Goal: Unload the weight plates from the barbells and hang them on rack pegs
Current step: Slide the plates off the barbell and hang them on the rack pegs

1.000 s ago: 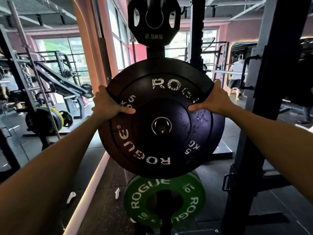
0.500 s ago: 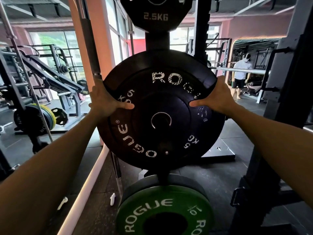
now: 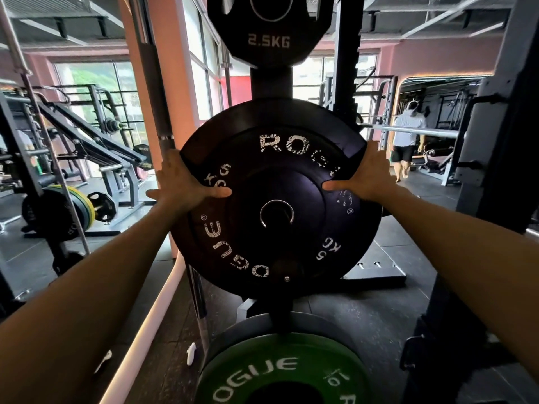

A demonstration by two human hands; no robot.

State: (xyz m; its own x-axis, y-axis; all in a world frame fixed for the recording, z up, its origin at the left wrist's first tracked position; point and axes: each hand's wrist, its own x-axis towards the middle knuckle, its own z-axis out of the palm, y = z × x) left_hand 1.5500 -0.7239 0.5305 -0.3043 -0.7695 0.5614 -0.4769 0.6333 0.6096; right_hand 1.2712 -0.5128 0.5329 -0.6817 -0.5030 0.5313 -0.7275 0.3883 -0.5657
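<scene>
Fingers of my left hand (image 3: 183,182) wrap behind the upper left rim of the black plate (image 3: 274,199), out of sight, while the thumb lies flat across the face, pointing toward the hub. On the right hand (image 3: 367,177) it is the same in mirror: fingers curl over the upper right rim, thumb stretched inward along the raised centre. Both hands grip the plate, one on each side, at about the same height. Both forearms run in straight from the lower corners, bare, elbows out of frame.

I see the plate upright, facing me, marked ROGUE and 5 KG in worn white lettering. Its steel-ringed centre hole (image 3: 276,213) shows something dark inside; I cannot tell whether the peg is through it or just behind. A second dark rim shows just behind the plate along its upper edge.

On the rack post (image 3: 271,83) above hangs a smaller black plate (image 3: 269,27) marked 2.5KG, well clear of the one I hold. Below, low on the same post, sits a green plate (image 3: 280,371) marked 10, its top near the lower rim of the black plate but apart from it.

A bare barbell (image 3: 157,91) stands upright just left of the rack, near my left hand. Far right, a person (image 3: 407,138) in a light shirt walks away. Far left, coloured plates (image 3: 73,208) sit on another machine.
</scene>
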